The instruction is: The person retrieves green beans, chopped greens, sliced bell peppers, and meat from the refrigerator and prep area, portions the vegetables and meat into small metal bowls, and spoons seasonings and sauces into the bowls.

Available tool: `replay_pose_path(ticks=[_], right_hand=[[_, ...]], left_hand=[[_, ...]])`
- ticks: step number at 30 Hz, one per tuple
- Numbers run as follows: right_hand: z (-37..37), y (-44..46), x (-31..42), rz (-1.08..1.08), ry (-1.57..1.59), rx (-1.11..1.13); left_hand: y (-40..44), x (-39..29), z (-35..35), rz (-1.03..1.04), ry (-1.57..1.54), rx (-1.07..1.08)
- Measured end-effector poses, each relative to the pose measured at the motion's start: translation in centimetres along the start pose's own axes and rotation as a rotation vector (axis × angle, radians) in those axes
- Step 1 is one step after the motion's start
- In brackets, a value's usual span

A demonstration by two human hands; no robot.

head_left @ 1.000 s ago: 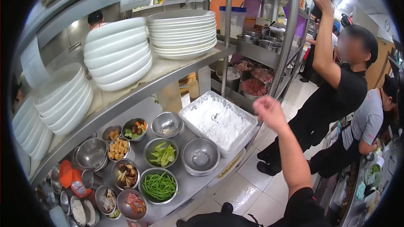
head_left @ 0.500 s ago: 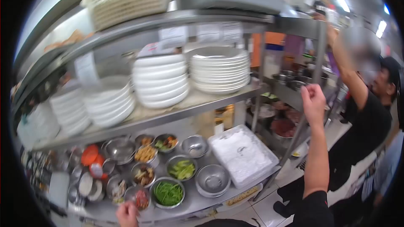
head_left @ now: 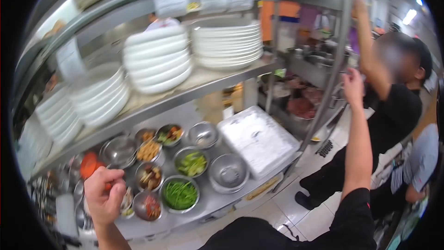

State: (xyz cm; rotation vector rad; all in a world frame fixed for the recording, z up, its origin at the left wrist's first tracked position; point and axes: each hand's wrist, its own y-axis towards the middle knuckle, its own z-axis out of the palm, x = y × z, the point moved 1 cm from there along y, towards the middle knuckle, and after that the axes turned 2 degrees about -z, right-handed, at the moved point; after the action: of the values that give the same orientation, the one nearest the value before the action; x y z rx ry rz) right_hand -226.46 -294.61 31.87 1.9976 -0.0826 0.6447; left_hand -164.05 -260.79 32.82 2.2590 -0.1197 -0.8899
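Observation:
My left hand (head_left: pixel 104 195) is raised with curled fingers over the left part of the steel counter, in front of several bowls; whether it holds anything is hidden. My right hand (head_left: pixel 353 85) is lifted at the right, near the shelf post, its fingers bent together and blurred. Nearest my left hand are a bowl of reddish pieces (head_left: pixel 148 206) and a bowl of mixed brown food (head_left: pixel 148 177). Beside them stand green beans (head_left: pixel 181 194), leafy green pieces (head_left: pixel 191 162), yellow-brown chunks (head_left: pixel 149 150) and a white tub of powder (head_left: pixel 259 140).
White plates (head_left: pixel 227 44) and bowls (head_left: pixel 157 59) stand stacked on the shelf (head_left: pixel 152 106) above the counter. A co-worker in black (head_left: pixel 395 115) reaches up at the right; another person in grey (head_left: pixel 423 155) is behind. Bowls of meat (head_left: pixel 303 107) sit on a lower rack.
My left hand has risen into view at the lower left. My right hand has moved up and to the right. The camera view has shifted, and the co-worker's arm stays raised.

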Motion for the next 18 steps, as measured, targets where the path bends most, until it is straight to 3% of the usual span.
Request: replay_pose_path(ticks=[1,4,6,9,12,16,18], right_hand=[[0.5,1.1,-2.5,0.017,-0.021,0.090],[3.4,2.0,-5.1,0.021,0.059,0.456],[4.5,1.4,-4.4,-0.104,-0.020,0.165],[5.2,2.5,-4.7,-0.250,0.239,0.262],[6.2,5.2,-5.1,-0.199,0.220,0.490],[5.7,7.0,-2.7,-0.300,0.040,0.486],[5.9,7.0,-3.5,-0.118,0.108,0.480]], left_hand=[[1.8,-1.8,1.2,0.211,0.045,0.056],[5.8,-6.5,5.7,0.402,0.076,0.176],[7.7,-8.8,8.8,0.482,0.056,0.297],[9.7,-11.3,13.9,0.557,0.054,0.418],[10.9,-13.4,18.4,0.619,0.079,0.511],[11.0,-15.1,21.6,0.636,0.056,0.531],[10.7,-15.3,22.2,0.617,0.065,0.556]])
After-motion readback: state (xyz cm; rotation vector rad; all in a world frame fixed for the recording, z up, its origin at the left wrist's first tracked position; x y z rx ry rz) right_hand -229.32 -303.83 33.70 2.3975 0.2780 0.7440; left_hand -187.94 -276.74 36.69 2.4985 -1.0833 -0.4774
